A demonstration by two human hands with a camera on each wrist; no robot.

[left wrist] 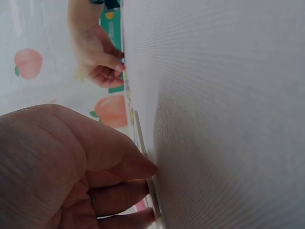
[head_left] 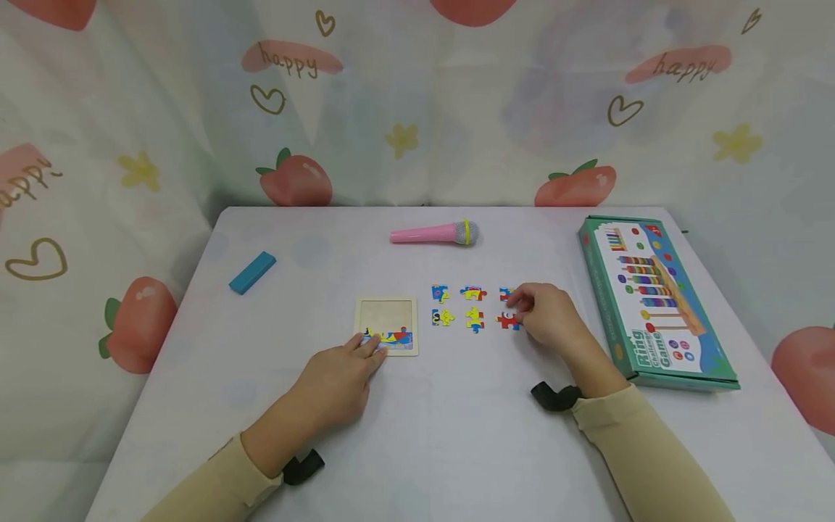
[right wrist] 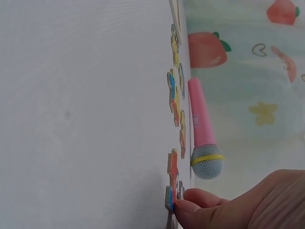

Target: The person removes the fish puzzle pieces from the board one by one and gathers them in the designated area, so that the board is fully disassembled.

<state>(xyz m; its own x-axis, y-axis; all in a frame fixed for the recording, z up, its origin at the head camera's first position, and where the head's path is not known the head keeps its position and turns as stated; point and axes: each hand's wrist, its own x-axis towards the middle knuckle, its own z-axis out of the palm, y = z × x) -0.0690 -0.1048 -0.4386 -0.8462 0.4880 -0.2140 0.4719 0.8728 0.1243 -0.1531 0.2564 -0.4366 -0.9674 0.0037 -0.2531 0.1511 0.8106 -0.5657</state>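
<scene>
My left hand (head_left: pixel 339 377) rests its extended fingers on the lower left corner of a square wooden puzzle tray (head_left: pixel 386 299). Colourful puzzle pieces (head_left: pixel 395 338) fill the tray's near part, partly covered by those fingers. Up against the right column of loose pieces is my right hand (head_left: pixel 551 319), fingers bent. Its thumb touches or nearly touches a red and blue puzzle piece (right wrist: pixel 174 169) lying flat. Another piece (head_left: pixel 505 293) just behind is partly hidden by the fingertips; whether they pinch either one cannot be seen. Left of these lie several other pieces (head_left: pixel 475 317).
A pink toy microphone (head_left: pixel 424 234) lies at the back of the white table. Far left is a blue block (head_left: pixel 252 272). The green game box (head_left: pixel 659 297) lies flat to the right of my right hand. Patterned cloth hangs behind the table.
</scene>
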